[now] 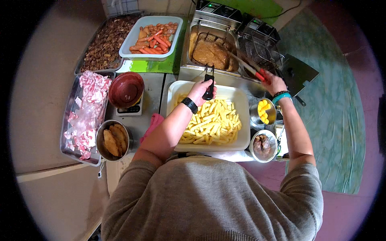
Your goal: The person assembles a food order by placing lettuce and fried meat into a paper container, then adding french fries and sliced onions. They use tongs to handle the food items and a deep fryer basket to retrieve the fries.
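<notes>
Black plastic covers the handle (208, 90) of the fryer basket (206, 37), which sits inside the left well of the metal fryer (193, 74), in brown, foamy oil (211, 55). The left hand (202, 91) has its fingers wrapped around this handle; the grip is likely there to steady the basket, and the plastic presumably protects from the hot metal. The right hand (274, 83) is closed on the red grips of long tongs (243, 63), whose metal arms slant toward the oil. Their length seems useful, because the fingers stay well apart from the foam. I cannot tell if the tips pinch something.

Just before the fryer stands a white tub (244, 100) of pale cut potatoes (211, 126), perhaps put there for short reach. To its right are a metal bowl of yellow pieces (263, 112) and a white bowl of brown pieces (262, 145). Farther left, a tub of sausages (155, 42) lies near the wall.
</notes>
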`<state>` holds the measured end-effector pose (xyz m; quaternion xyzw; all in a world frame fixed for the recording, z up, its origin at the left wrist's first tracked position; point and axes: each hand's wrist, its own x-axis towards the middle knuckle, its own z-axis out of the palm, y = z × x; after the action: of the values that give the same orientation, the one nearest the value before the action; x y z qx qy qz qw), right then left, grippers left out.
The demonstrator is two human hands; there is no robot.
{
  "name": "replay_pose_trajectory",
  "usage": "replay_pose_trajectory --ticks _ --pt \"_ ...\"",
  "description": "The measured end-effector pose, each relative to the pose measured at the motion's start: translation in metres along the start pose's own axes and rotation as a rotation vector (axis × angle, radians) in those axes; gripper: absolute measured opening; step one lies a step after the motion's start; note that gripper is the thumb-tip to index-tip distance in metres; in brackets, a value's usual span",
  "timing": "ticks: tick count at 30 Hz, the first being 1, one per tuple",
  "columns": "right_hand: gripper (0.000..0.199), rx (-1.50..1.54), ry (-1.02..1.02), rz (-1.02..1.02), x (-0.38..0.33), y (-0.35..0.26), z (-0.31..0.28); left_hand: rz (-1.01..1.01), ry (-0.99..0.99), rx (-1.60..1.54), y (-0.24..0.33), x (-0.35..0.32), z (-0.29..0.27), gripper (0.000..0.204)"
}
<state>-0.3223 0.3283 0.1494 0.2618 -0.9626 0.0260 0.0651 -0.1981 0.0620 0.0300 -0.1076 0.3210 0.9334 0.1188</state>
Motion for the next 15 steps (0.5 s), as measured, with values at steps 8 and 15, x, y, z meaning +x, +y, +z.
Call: replay_pose_trajectory --ticks 8,15 --pt "0.048 0.171 -0.059 0.034 -0.017 -0.004 0.001 -0.038 0.026 -0.031 0.003 0.002 0.002 0.027" --pt "0.044 0.174 0.106 0.09 -0.018 -0.017 -0.012 0.064 0.05 0.255 0.007 -0.033 0.007 0.044"
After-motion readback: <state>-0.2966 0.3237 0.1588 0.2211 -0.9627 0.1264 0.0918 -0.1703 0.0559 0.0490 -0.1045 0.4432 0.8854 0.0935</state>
